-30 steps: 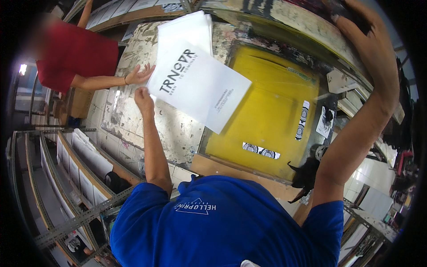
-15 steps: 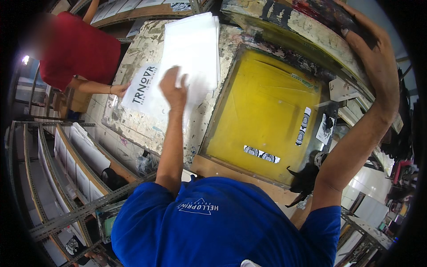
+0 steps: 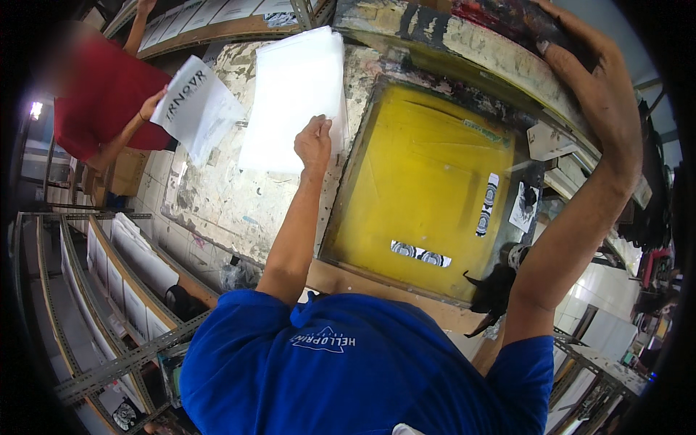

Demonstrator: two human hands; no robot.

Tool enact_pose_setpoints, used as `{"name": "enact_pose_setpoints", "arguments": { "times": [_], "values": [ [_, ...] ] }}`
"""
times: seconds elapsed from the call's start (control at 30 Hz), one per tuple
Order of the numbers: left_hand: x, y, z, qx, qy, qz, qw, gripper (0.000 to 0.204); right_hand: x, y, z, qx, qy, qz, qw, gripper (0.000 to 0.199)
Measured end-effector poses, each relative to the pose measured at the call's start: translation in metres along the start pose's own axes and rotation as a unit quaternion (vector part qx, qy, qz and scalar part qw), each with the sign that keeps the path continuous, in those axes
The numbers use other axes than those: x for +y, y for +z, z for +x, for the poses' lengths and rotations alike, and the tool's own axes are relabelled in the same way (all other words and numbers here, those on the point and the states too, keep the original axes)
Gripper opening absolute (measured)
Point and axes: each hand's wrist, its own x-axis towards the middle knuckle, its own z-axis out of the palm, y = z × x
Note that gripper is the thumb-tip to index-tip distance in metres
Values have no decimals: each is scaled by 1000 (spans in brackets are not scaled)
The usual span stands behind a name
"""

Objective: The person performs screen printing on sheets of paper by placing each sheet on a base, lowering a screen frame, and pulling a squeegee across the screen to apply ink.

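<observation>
My left hand is closed, its fingertips pinched at the lower right edge of a stack of white sheets. The stack lies on a paint-spotted board. Up at the right, my right hand curls over a dark, ink-stained bar, thumb on the near side and fingers partly hidden behind. Between my arms is a yellow screen-printing mesh in a frame, with two patterned strips stuck to it. At the left, a co-worker's hand holds up a printed white sheet.
A co-worker in a red shirt stands at the far left. Metal shelving with white panels fills the lower left. A stained beam runs above the mesh. A black cloth-like thing hangs by the frame's lower right corner.
The printed sheet has gone off the stack to the left, lifted in the co-worker's hand. My left hand has moved right and down to the stack's edge. My right hand keeps its hold.
</observation>
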Motion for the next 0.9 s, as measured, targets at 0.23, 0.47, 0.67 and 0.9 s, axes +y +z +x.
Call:
{"name": "enact_pose_setpoints", "arguments": {
  "times": [0.23, 0.47, 0.67, 0.9],
  "values": [
    [29, -20, -67, -298, 195, 22, 934, 43, 27, 2, -3, 35, -73, 22, 996, 46],
    [8, 12, -125, -343, 322, 234, 851, 64, 5, -11, -4, 8, -95, -13, 995, 46],
    [41, 75, -149, -440, 414, 173, 778, 68, 24, -11, 4, 4, -125, 13, 992, 42],
    [57, 95, -179, -470, 434, 161, 751, 69, 26, -21, 2, -50, -130, 81, 987, 40]
  ]
}}
